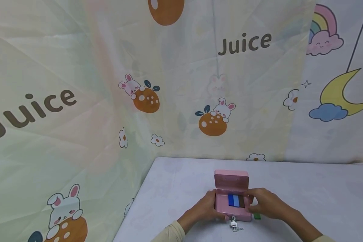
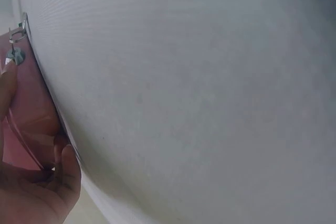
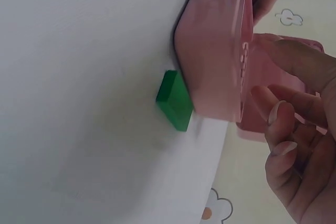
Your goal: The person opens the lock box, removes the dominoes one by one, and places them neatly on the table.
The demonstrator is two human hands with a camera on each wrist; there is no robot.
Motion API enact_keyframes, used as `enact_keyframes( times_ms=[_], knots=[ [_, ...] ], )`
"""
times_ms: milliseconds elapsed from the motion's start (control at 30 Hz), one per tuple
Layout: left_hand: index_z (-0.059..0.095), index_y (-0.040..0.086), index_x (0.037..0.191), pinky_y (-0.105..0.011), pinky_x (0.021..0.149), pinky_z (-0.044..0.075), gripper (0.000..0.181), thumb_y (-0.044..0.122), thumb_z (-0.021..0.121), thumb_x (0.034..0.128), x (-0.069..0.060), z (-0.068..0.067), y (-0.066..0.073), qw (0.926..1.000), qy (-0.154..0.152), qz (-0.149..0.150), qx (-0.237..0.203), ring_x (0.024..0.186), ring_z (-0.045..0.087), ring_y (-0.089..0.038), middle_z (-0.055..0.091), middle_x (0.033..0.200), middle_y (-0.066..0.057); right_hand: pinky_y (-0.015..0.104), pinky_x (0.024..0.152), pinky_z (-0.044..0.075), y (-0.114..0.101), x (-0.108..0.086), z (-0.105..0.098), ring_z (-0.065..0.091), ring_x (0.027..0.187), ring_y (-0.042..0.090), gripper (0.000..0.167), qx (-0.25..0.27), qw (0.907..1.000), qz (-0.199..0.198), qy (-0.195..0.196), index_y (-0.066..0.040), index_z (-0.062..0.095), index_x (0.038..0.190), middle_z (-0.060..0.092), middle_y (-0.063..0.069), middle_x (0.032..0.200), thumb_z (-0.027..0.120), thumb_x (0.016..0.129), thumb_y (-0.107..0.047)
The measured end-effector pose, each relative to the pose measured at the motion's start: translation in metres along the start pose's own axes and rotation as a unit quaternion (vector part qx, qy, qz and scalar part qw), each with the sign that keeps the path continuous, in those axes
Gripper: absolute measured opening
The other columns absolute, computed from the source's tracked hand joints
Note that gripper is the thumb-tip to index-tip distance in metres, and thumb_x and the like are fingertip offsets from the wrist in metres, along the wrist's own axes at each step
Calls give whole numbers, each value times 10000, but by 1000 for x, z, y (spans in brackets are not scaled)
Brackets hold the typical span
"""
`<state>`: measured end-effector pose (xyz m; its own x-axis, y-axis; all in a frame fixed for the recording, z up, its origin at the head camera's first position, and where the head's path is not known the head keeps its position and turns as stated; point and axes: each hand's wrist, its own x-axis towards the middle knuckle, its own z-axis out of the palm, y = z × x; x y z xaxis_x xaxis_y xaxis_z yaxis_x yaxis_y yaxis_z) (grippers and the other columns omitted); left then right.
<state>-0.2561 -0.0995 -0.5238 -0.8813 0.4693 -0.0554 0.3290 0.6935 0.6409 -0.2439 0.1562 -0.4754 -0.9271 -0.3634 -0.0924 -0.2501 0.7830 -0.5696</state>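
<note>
A small pink metal box stands on the table, its lid raised at the back. Inside, a dark blue block, a light blue block and a brown block lie side by side. My left hand grips the box's left side, thumb at the front and fingers toward the back. Over the right rim is my right hand, thumb and forefinger parted; the right wrist view shows nothing between them. A green block lies on the table beside the box's right wall.
Keys on a ring hang from the lock at the box's front. White cloth covers the table. Printed curtains with rabbits and oranges hang behind and to the left.
</note>
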Motion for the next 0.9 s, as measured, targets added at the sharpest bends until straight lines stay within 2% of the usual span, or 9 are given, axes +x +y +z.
enact_keyframes(
  times_ms=[100, 167, 367, 500, 667, 900],
  knots=[
    [382, 289, 1473, -349, 1072, 457, 929, 431, 901, 716, 0, -1, 1, 10000, -30, -11, -31, 1153, 497, -22, 539, 1310, 100, 299, 684, 475, -4, 4, 2, 531, 758, 133, 387, -24, 9999, -153, -25, -126, 726, 1063, 569, -69, 743, 892, 726, -219],
    [374, 294, 1475, -352, 1072, 459, 935, 435, 900, 716, 0, -2, 2, 9999, -40, -75, -81, 1148, 498, -20, 535, 1311, 99, 289, 656, 453, -7, 7, 3, 521, 743, 134, 378, 32, 9996, -273, -43, -124, 719, 1062, 555, -58, 733, 885, 733, -206],
    [376, 271, 1472, -333, 1070, 455, 937, 429, 902, 713, 0, -4, 2, 9999, -43, -106, -100, 1127, 494, -11, 532, 1303, 96, 295, 625, 440, -12, 15, 11, 521, 750, 161, 498, 220, 9978, -616, -46, -62, 701, 1203, 618, -21, 827, 876, 743, -138],
    [401, 244, 1454, -299, 1046, 460, 908, 398, 907, 716, 0, -5, 3, 9999, -74, -23, -111, 1084, 489, -3, 544, 1268, 99, 298, 588, 452, -18, 19, 18, 529, 680, 163, 465, 201, 9990, -407, 12, -52, 722, 1147, 605, -5, 748, 891, 720, -122],
    [409, 244, 1445, -281, 1007, 473, 883, 381, 903, 726, -1, -5, 4, 9997, -111, -62, -187, 1035, 488, -1, 543, 1236, 107, 278, 548, 451, -25, 22, 24, 523, 586, 148, 436, 108, 9999, 0, 64, -78, 734, 1111, 552, -15, 648, 901, 713, -139],
    [422, 197, 1435, -250, 959, 477, 896, 397, 910, 711, -4, -3, 4, 10000, -53, -57, -44, 994, 488, -6, 541, 1183, 99, 285, 544, 432, -31, 26, 31, 511, 572, 149, 407, -69, 9998, 31, 162, -67, 743, 1084, 541, -7, 629, 898, 717, -146]
  ],
)
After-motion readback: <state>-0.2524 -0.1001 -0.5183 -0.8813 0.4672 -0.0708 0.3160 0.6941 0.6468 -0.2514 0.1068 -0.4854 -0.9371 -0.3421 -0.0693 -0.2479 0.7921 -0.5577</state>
